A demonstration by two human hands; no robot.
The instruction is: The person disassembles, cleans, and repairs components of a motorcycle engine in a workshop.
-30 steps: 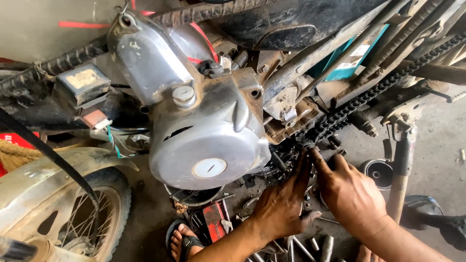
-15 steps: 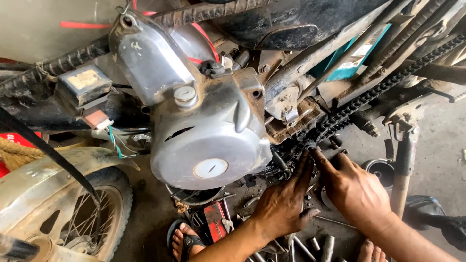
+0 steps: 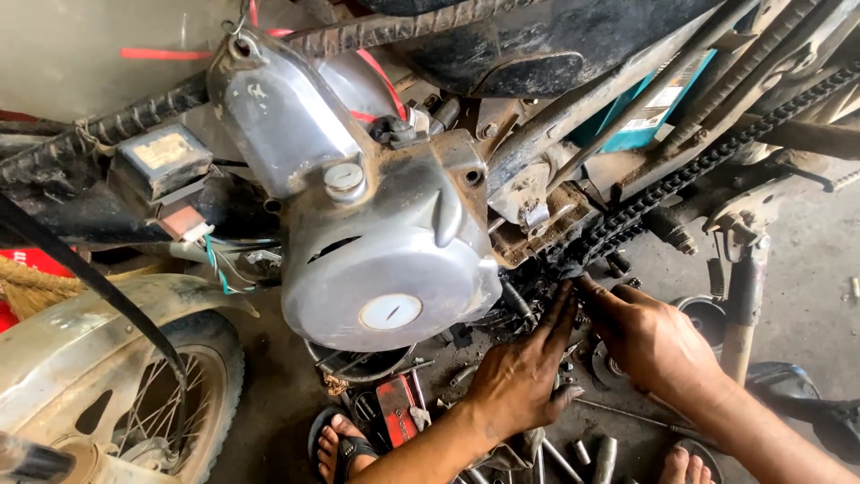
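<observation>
A motorcycle lies tipped, its silver engine cover facing me. The greasy drive chain runs from the upper right down to the sprocket area beside the cover. My left hand reaches up with fingers spread, its fingertips touching the dark parts just below the sprocket. My right hand is next to it, thumb and fingers pressed to the lower end of the chain. Whether either hand pinches a small part is hidden by grease and shadow.
A spoked front wheel with mudguard is at lower left. Loose sockets and tools lie on the floor under my hands, beside a red tool case. My sandalled foot is below. A footrest bar stands right.
Both hands stay at the chain's lower end; the left fingers have crept slightly upward toward the sprocket. The view has shifted only a little.
</observation>
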